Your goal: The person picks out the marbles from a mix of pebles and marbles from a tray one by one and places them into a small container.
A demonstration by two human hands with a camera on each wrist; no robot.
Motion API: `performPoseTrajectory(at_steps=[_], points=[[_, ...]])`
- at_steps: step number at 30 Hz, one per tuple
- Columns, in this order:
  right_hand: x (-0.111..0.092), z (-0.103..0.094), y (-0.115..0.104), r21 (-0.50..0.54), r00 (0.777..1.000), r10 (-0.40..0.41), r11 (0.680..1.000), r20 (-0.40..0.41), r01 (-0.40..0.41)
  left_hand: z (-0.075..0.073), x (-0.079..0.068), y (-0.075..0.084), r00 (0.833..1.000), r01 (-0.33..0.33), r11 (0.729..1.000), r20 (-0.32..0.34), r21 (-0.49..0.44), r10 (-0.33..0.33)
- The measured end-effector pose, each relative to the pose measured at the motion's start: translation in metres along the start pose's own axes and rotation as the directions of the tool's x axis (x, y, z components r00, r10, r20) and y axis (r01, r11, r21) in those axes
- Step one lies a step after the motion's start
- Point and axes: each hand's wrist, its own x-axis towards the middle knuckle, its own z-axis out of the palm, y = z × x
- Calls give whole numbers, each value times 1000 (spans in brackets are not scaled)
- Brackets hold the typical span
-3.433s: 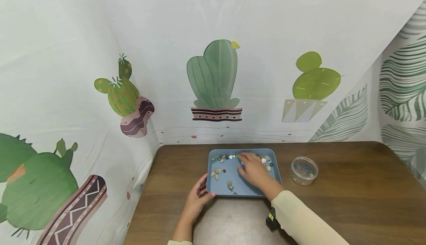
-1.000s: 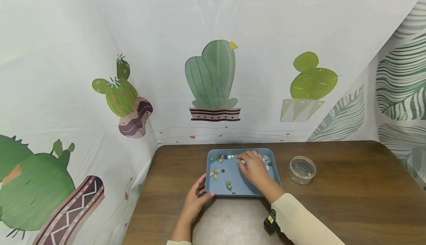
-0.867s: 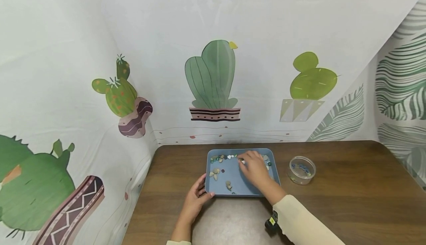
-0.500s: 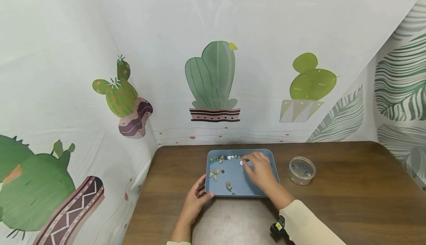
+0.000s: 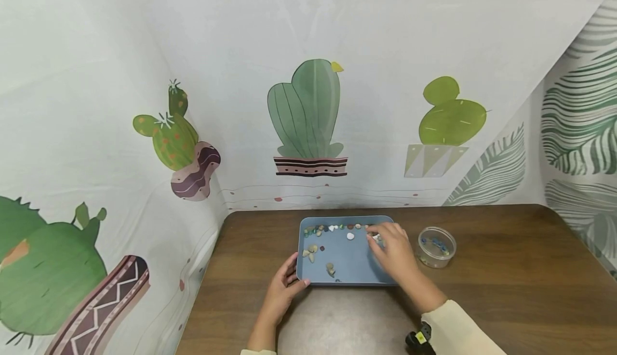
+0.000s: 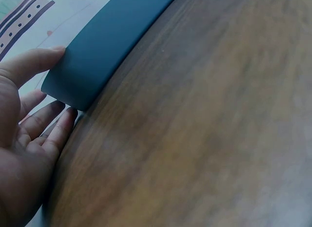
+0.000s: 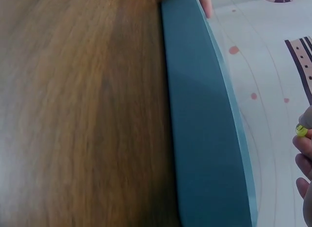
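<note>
My left hand [image 5: 284, 288] holds the near left corner of a blue rectangular tray [image 5: 347, 277]; in the left wrist view its thumb lies at the rim and its fingers curl against the outer side. Over the tray's right part, my right hand [image 5: 396, 250] pinches a small yellow-green bead [image 7: 302, 131] between thumb and fingertip, seen in the right wrist view. A row of small coloured stones runs along the tray's back wall. In front of it lies a white stone [image 5: 350, 236]. The right hand hides part of the tray's right side.
A round clear plastic tub [image 5: 436, 248] with blue pieces inside stands right of the tray. Tan stones [image 5: 311, 252] and a dark red piece [image 5: 322, 248] lie in the tray's left part. The wooden table [image 5: 511, 269] meets a cactus-print cloth [image 5: 376, 146] behind.
My right hand has moved right across the tray, uncovering the white stone and brownish stones in the back row. My left hand has stayed at the tray's corner.
</note>
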Motion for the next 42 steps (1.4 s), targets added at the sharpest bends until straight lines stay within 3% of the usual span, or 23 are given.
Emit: performPoseTrajectory(at_steps=[13,20,27,42], points=[[-16,-27,17,35,995,28,999,-93,-25,2,-1,1,1000,-23,1000,-9,6,24],[-28,-46,27,4,988,82,997,-130,-82,2,-1,1,1000,-12,1000,-10,8,12],[-37,-61,46,0,981,88,996,-173,-90,1,-1,2,1000,-16,1000,-5,8,16],[-53,-78,75,-48,961,185,979,-204,-198,0,0,1,1000,10,1000,-4,2,-10]])
